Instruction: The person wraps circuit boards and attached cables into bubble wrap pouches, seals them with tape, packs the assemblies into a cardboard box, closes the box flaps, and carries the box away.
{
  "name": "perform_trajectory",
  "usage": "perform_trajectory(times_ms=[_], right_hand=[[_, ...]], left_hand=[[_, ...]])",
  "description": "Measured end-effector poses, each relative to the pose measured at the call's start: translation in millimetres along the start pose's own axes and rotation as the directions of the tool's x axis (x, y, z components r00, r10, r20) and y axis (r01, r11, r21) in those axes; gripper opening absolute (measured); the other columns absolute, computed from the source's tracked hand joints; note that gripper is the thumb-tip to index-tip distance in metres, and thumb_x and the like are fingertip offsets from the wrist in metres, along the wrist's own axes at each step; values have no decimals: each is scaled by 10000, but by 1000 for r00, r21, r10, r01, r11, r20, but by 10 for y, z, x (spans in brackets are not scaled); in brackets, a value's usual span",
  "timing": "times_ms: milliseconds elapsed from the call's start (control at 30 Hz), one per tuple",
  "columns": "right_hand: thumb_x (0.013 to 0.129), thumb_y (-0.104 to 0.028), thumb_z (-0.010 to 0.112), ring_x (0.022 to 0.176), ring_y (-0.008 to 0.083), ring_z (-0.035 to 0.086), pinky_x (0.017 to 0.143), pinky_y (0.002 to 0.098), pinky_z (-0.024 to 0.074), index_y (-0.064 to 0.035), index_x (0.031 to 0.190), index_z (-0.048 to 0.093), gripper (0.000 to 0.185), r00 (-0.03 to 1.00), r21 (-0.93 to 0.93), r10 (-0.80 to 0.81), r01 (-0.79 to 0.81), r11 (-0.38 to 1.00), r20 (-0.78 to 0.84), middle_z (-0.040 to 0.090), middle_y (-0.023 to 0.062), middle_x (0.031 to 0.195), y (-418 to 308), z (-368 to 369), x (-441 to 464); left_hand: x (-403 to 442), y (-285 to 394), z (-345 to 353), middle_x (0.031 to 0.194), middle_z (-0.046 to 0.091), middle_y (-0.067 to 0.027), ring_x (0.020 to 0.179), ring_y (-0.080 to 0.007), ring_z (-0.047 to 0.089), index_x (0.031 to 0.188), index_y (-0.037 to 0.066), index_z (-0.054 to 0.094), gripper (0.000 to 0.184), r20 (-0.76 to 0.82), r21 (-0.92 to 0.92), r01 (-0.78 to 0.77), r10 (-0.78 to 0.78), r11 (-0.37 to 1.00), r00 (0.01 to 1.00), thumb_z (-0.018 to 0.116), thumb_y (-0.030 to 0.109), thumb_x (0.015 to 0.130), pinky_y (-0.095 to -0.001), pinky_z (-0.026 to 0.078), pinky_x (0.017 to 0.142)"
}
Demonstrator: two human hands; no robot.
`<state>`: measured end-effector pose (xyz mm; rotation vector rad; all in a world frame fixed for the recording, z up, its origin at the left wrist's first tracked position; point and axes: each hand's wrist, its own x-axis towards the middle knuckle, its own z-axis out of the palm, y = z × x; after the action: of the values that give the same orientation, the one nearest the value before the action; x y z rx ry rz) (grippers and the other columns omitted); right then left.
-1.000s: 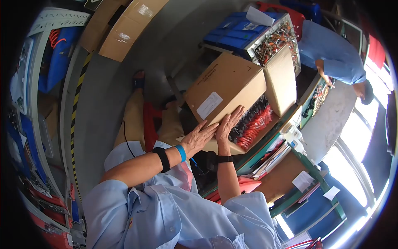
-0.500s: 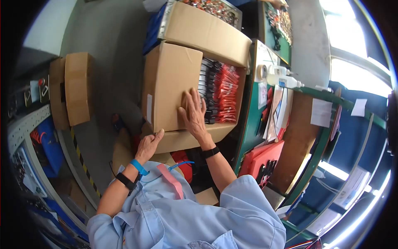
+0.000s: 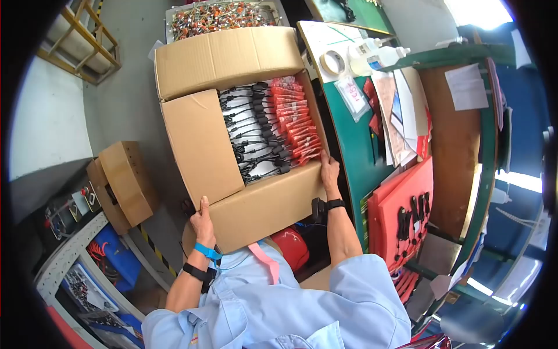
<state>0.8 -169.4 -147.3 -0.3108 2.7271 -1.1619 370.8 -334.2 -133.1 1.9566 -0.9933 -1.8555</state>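
Note:
In front of me, an open cardboard box point(image 3: 264, 210) has its near, left and far flaps folded outward or partly over. Rows of black cables point(image 3: 249, 131) lie inside it on white sheets, their right-hand ends in red plastic wrapping point(image 3: 295, 119). My left hand point(image 3: 203, 227) grips the box's near left corner, thumb on top, with the fingers partly hidden behind the cardboard. At the near right corner, my right hand point(image 3: 330, 173) is closed on the box edge, close to the red-wrapped ends.
A green workbench point(image 3: 354, 148) runs along the right, carrying a tape roll point(image 3: 332, 61), plastic bottles point(image 3: 381, 57) and papers. Red foam sheets point(image 3: 386, 215) with black cables stand beside it. Another carton point(image 3: 129, 181) sits left, near a metal rack point(image 3: 75, 247). A tray of parts point(image 3: 224, 20) is beyond.
My right hand has moved from the left flap to the box's near right corner. My left hand stays at the near left corner. The view has turned, and more of the cables shows.

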Motion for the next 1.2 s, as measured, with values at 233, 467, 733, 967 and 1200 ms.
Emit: perform_trajectory(times_ms=[233, 467, 733, 967, 1200], right_hand=[[914, -466, 569, 748, 301, 650, 696, 432, 463, 111, 900, 640, 582, 984, -97, 176, -173, 980, 20, 624, 260, 725, -44, 15, -737], [923, -351, 633, 902, 170, 601, 839, 353, 485, -9, 1131, 642, 400, 732, 534, 634, -650, 540, 250, 666, 99, 1064, -292, 531, -2841], [985, -234, 535, 1109, 238, 564, 985, 438, 456, -128, 1300, 457, 342, 817, 965, 514, -232, -119, 260, 548, 62, 1275, -5, 445, -2936], [1011, -162, 461, 1087, 230, 581, 975, 414, 464, -117, 1236, 471, 230, 844, 964, 517, -236, 121, 142, 577, 69, 1202, -240, 363, -3071], [1010, -145, 451, 990, 228, 633, 893, 404, 519, -71, 1165, 469, 172, 838, 932, 545, -216, 289, 25, 608, 82, 1109, -248, 403, -3098]], left_hand=[[220, 443, -494, 674, 569, -20, 641, -109, 469, 695, -22, 618, 542, -53, 212, -189, 205, 959, 977, 667, 488, 875, -306, 419, 597], [1288, 1075, -1707, 566, 510, -25, 570, -111, 446, 593, -2, 551, 578, 221, 528, -402, 336, 749, 916, 676, 504, 842, -341, 391, 537], [1266, 1530, -1982, 858, 654, -102, 800, -149, 608, 972, -16, 606, 562, 433, 811, -481, 210, 332, 877, 657, 527, 837, -303, 472, 693], [902, 1370, -2447, 1098, 639, -96, 774, -188, 634, 1398, 43, 337, 615, 663, 446, -559, 162, 699, 731, 659, 172, 890, -279, 509, 683], [749, 771, -2880, 1001, 657, -42, 757, -104, 624, 1396, 86, 373, 565, 606, 362, -346, 63, 866, 793, 631, 59, 894, -229, 519, 630]])
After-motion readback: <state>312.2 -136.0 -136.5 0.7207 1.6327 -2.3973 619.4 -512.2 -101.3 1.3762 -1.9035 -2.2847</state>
